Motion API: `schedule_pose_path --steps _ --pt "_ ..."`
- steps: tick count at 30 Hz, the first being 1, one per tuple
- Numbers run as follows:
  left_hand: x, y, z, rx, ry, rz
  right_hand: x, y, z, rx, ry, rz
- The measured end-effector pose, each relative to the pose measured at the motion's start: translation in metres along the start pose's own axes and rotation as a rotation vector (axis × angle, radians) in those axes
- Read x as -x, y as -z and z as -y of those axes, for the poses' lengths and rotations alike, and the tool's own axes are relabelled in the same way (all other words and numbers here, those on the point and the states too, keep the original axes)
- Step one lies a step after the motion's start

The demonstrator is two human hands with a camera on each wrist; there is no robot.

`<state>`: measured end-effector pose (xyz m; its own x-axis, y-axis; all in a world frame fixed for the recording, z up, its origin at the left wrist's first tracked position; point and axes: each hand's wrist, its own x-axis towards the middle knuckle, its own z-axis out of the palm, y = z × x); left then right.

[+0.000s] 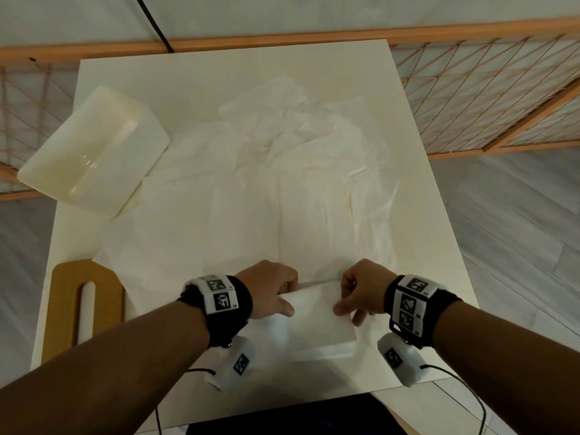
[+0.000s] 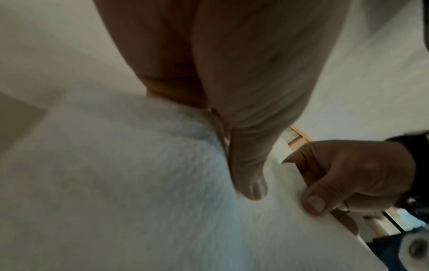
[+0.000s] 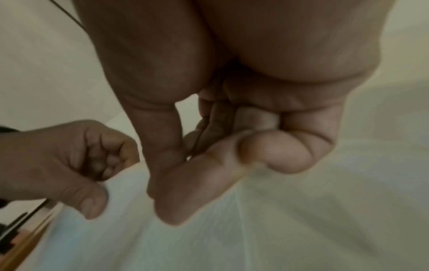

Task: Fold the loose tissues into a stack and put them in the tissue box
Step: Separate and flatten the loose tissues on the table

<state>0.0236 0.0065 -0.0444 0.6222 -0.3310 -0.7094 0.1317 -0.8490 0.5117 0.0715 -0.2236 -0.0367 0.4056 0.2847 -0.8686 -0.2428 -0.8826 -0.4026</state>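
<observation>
At the near edge of the white tabletop (image 1: pixel 103 233), head view: both hands meet over one folded tissue (image 1: pixel 317 312). Left hand (image 1: pixel 270 290) pinches its left end, thumb on top, fingers curled under. Right hand (image 1: pixel 361 290) pinches the right end the same way. The tissue lies between them, raised a little off the sheets below. Loose tissues (image 1: pixel 282 171) are spread flat and rumpled across the middle of the tabletop, overlapping one another. Tissue box (image 1: pixel 91 152), cream plastic, sits at the far left corner, partly overhanging the edge, opening up. A wooden lid (image 1: pixel 62 309) with a long slot lies at the near left corner, well apart from the box. Black bands with printed markers on both wrists; a cable runs from each. Wooden lattice rail (image 1: pixel 489 98) beyond the tabletop.

Left wrist view: the left hand (image 2: pixel 232 82) fills the top, thumb (image 2: pixel 248 174) pressed down on white tissue (image 2: pixel 116 183); fingers hidden behind the sheet. The right hand (image 2: pixel 352 176) shows at right, thumb on the sheet's far edge, fingers tucked beneath. Picture is soft.

Right wrist view: the right hand (image 3: pixel 220 91) close up, thumb and forefinger closed together on the tissue (image 3: pixel 255 229) edge, other fingers curled into the palm. The left hand (image 3: pixel 65 165) at left, fingers curled, thumb clamped on the same sheet. Both grips narrow, each holding the folded tissue.
</observation>
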Motion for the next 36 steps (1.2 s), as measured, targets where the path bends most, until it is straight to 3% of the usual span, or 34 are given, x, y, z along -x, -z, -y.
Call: schedule_pose_path --steps 6,11,17,22,28,36 --pt "0.0 -0.02 -0.014 -0.29 -0.012 -0.089 0.0 -0.003 0.01 0.352 0.02 -0.182" --pt "-0.001 -0.039 -0.023 -0.354 -0.03 -0.124 -0.003 -0.005 0.017 0.374 0.121 -0.276" --pt "-0.002 -0.043 -0.02 -0.126 0.01 -0.164 -0.004 -0.015 0.013 0.375 0.319 -0.226" --pt "-0.009 -0.038 -0.013 -0.058 -0.001 -0.167 -0.005 -0.014 0.017 0.525 0.286 -0.212" --pt "-0.01 -0.041 -0.003 0.025 -0.054 -0.196 -0.003 -0.011 0.015 0.421 0.252 -0.215" --pt "-0.01 -0.044 -0.002 0.087 -0.034 -0.248 -0.012 -0.016 0.01 0.496 0.251 -0.215"
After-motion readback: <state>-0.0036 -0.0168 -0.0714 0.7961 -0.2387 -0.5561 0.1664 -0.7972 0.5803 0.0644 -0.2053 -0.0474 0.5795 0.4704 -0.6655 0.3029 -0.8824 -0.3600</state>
